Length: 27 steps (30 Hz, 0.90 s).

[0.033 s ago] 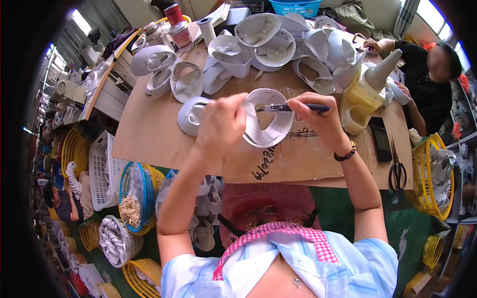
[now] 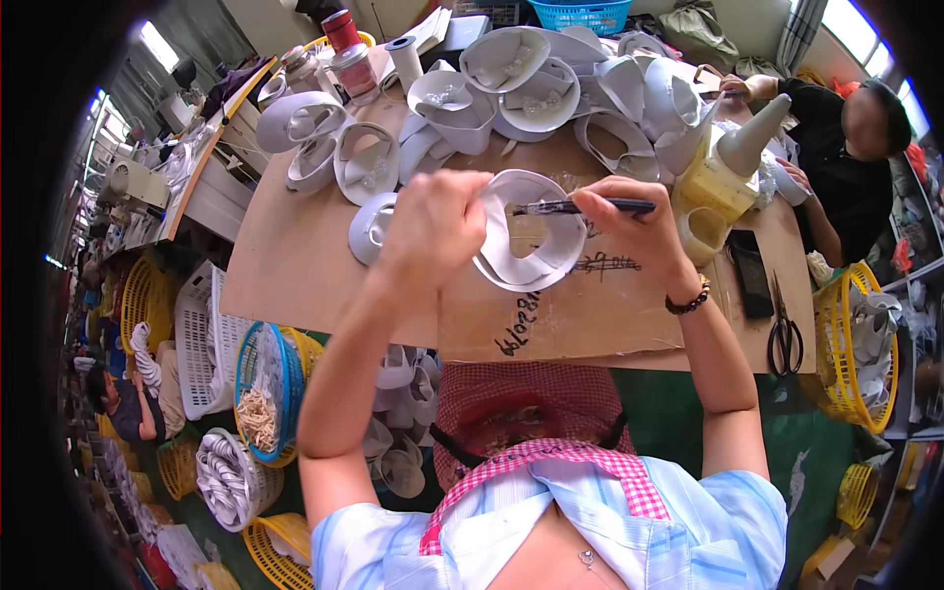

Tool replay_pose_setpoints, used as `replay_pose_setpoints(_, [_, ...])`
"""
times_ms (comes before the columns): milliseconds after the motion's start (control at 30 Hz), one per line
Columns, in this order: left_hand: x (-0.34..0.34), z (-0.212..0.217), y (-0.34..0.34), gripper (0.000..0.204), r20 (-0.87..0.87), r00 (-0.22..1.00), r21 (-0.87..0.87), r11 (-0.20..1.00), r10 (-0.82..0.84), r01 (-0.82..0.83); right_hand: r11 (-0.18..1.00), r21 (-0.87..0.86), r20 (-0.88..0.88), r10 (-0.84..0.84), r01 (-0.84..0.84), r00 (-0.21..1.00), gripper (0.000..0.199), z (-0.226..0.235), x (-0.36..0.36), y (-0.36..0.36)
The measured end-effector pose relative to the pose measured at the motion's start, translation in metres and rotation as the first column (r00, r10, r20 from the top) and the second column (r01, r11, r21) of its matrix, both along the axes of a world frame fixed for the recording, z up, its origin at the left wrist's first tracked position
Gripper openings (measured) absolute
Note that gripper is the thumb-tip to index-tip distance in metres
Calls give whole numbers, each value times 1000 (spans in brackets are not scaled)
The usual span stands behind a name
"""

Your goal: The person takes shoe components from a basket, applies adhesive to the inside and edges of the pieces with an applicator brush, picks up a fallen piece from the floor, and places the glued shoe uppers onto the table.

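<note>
Head view: left hand (image 2: 438,224) pinches a white ring-shaped piece (image 2: 523,271), right hand (image 2: 629,221) a dark-handled brush (image 2: 562,207); a loose pinch could let the ring twist.

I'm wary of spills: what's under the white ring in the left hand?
Through the white ring, brown cardboard shows behind the brush; anything beneath the ring's solid band is covered.

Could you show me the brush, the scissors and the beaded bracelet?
Brush (image 2: 560,206): head view, on its dark handle.
Scissors (image 2: 783,319): head view, near the pivot.
Beaded bracelet (image 2: 690,304): head view, on its beads.
</note>
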<state>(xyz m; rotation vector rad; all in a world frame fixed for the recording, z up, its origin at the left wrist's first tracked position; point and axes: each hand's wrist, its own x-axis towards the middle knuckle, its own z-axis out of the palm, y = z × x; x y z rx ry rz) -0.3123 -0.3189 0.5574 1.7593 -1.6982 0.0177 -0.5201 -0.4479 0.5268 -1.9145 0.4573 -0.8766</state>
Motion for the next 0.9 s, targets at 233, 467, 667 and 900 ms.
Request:
replay_pose_setpoints(233, [-29, 55, -83, 37, 102, 979, 508, 855, -178, 103, 936, -335, 8, 120, -110, 993, 16, -4, -26, -21])
replay_pose_setpoints(467, [-55, 35, -77, 29, 107, 955, 375, 901, -276, 219, 817, -569, -116, 40, -100, 992, 16, -29, -32, -25])
replay_pose_setpoints(667, [-58, 26, -34, 28, 32, 972, 273, 938, -233, 215, 943, -287, -320, 73, -170, 945, 23, -27, -53, -8])
replay_pose_setpoints(900, [-35, -11, 15, 28, -301, 950, 261, 965, 86, -5, 954, 298, -82, 61, -34, 995, 29, -12, -51, 23])
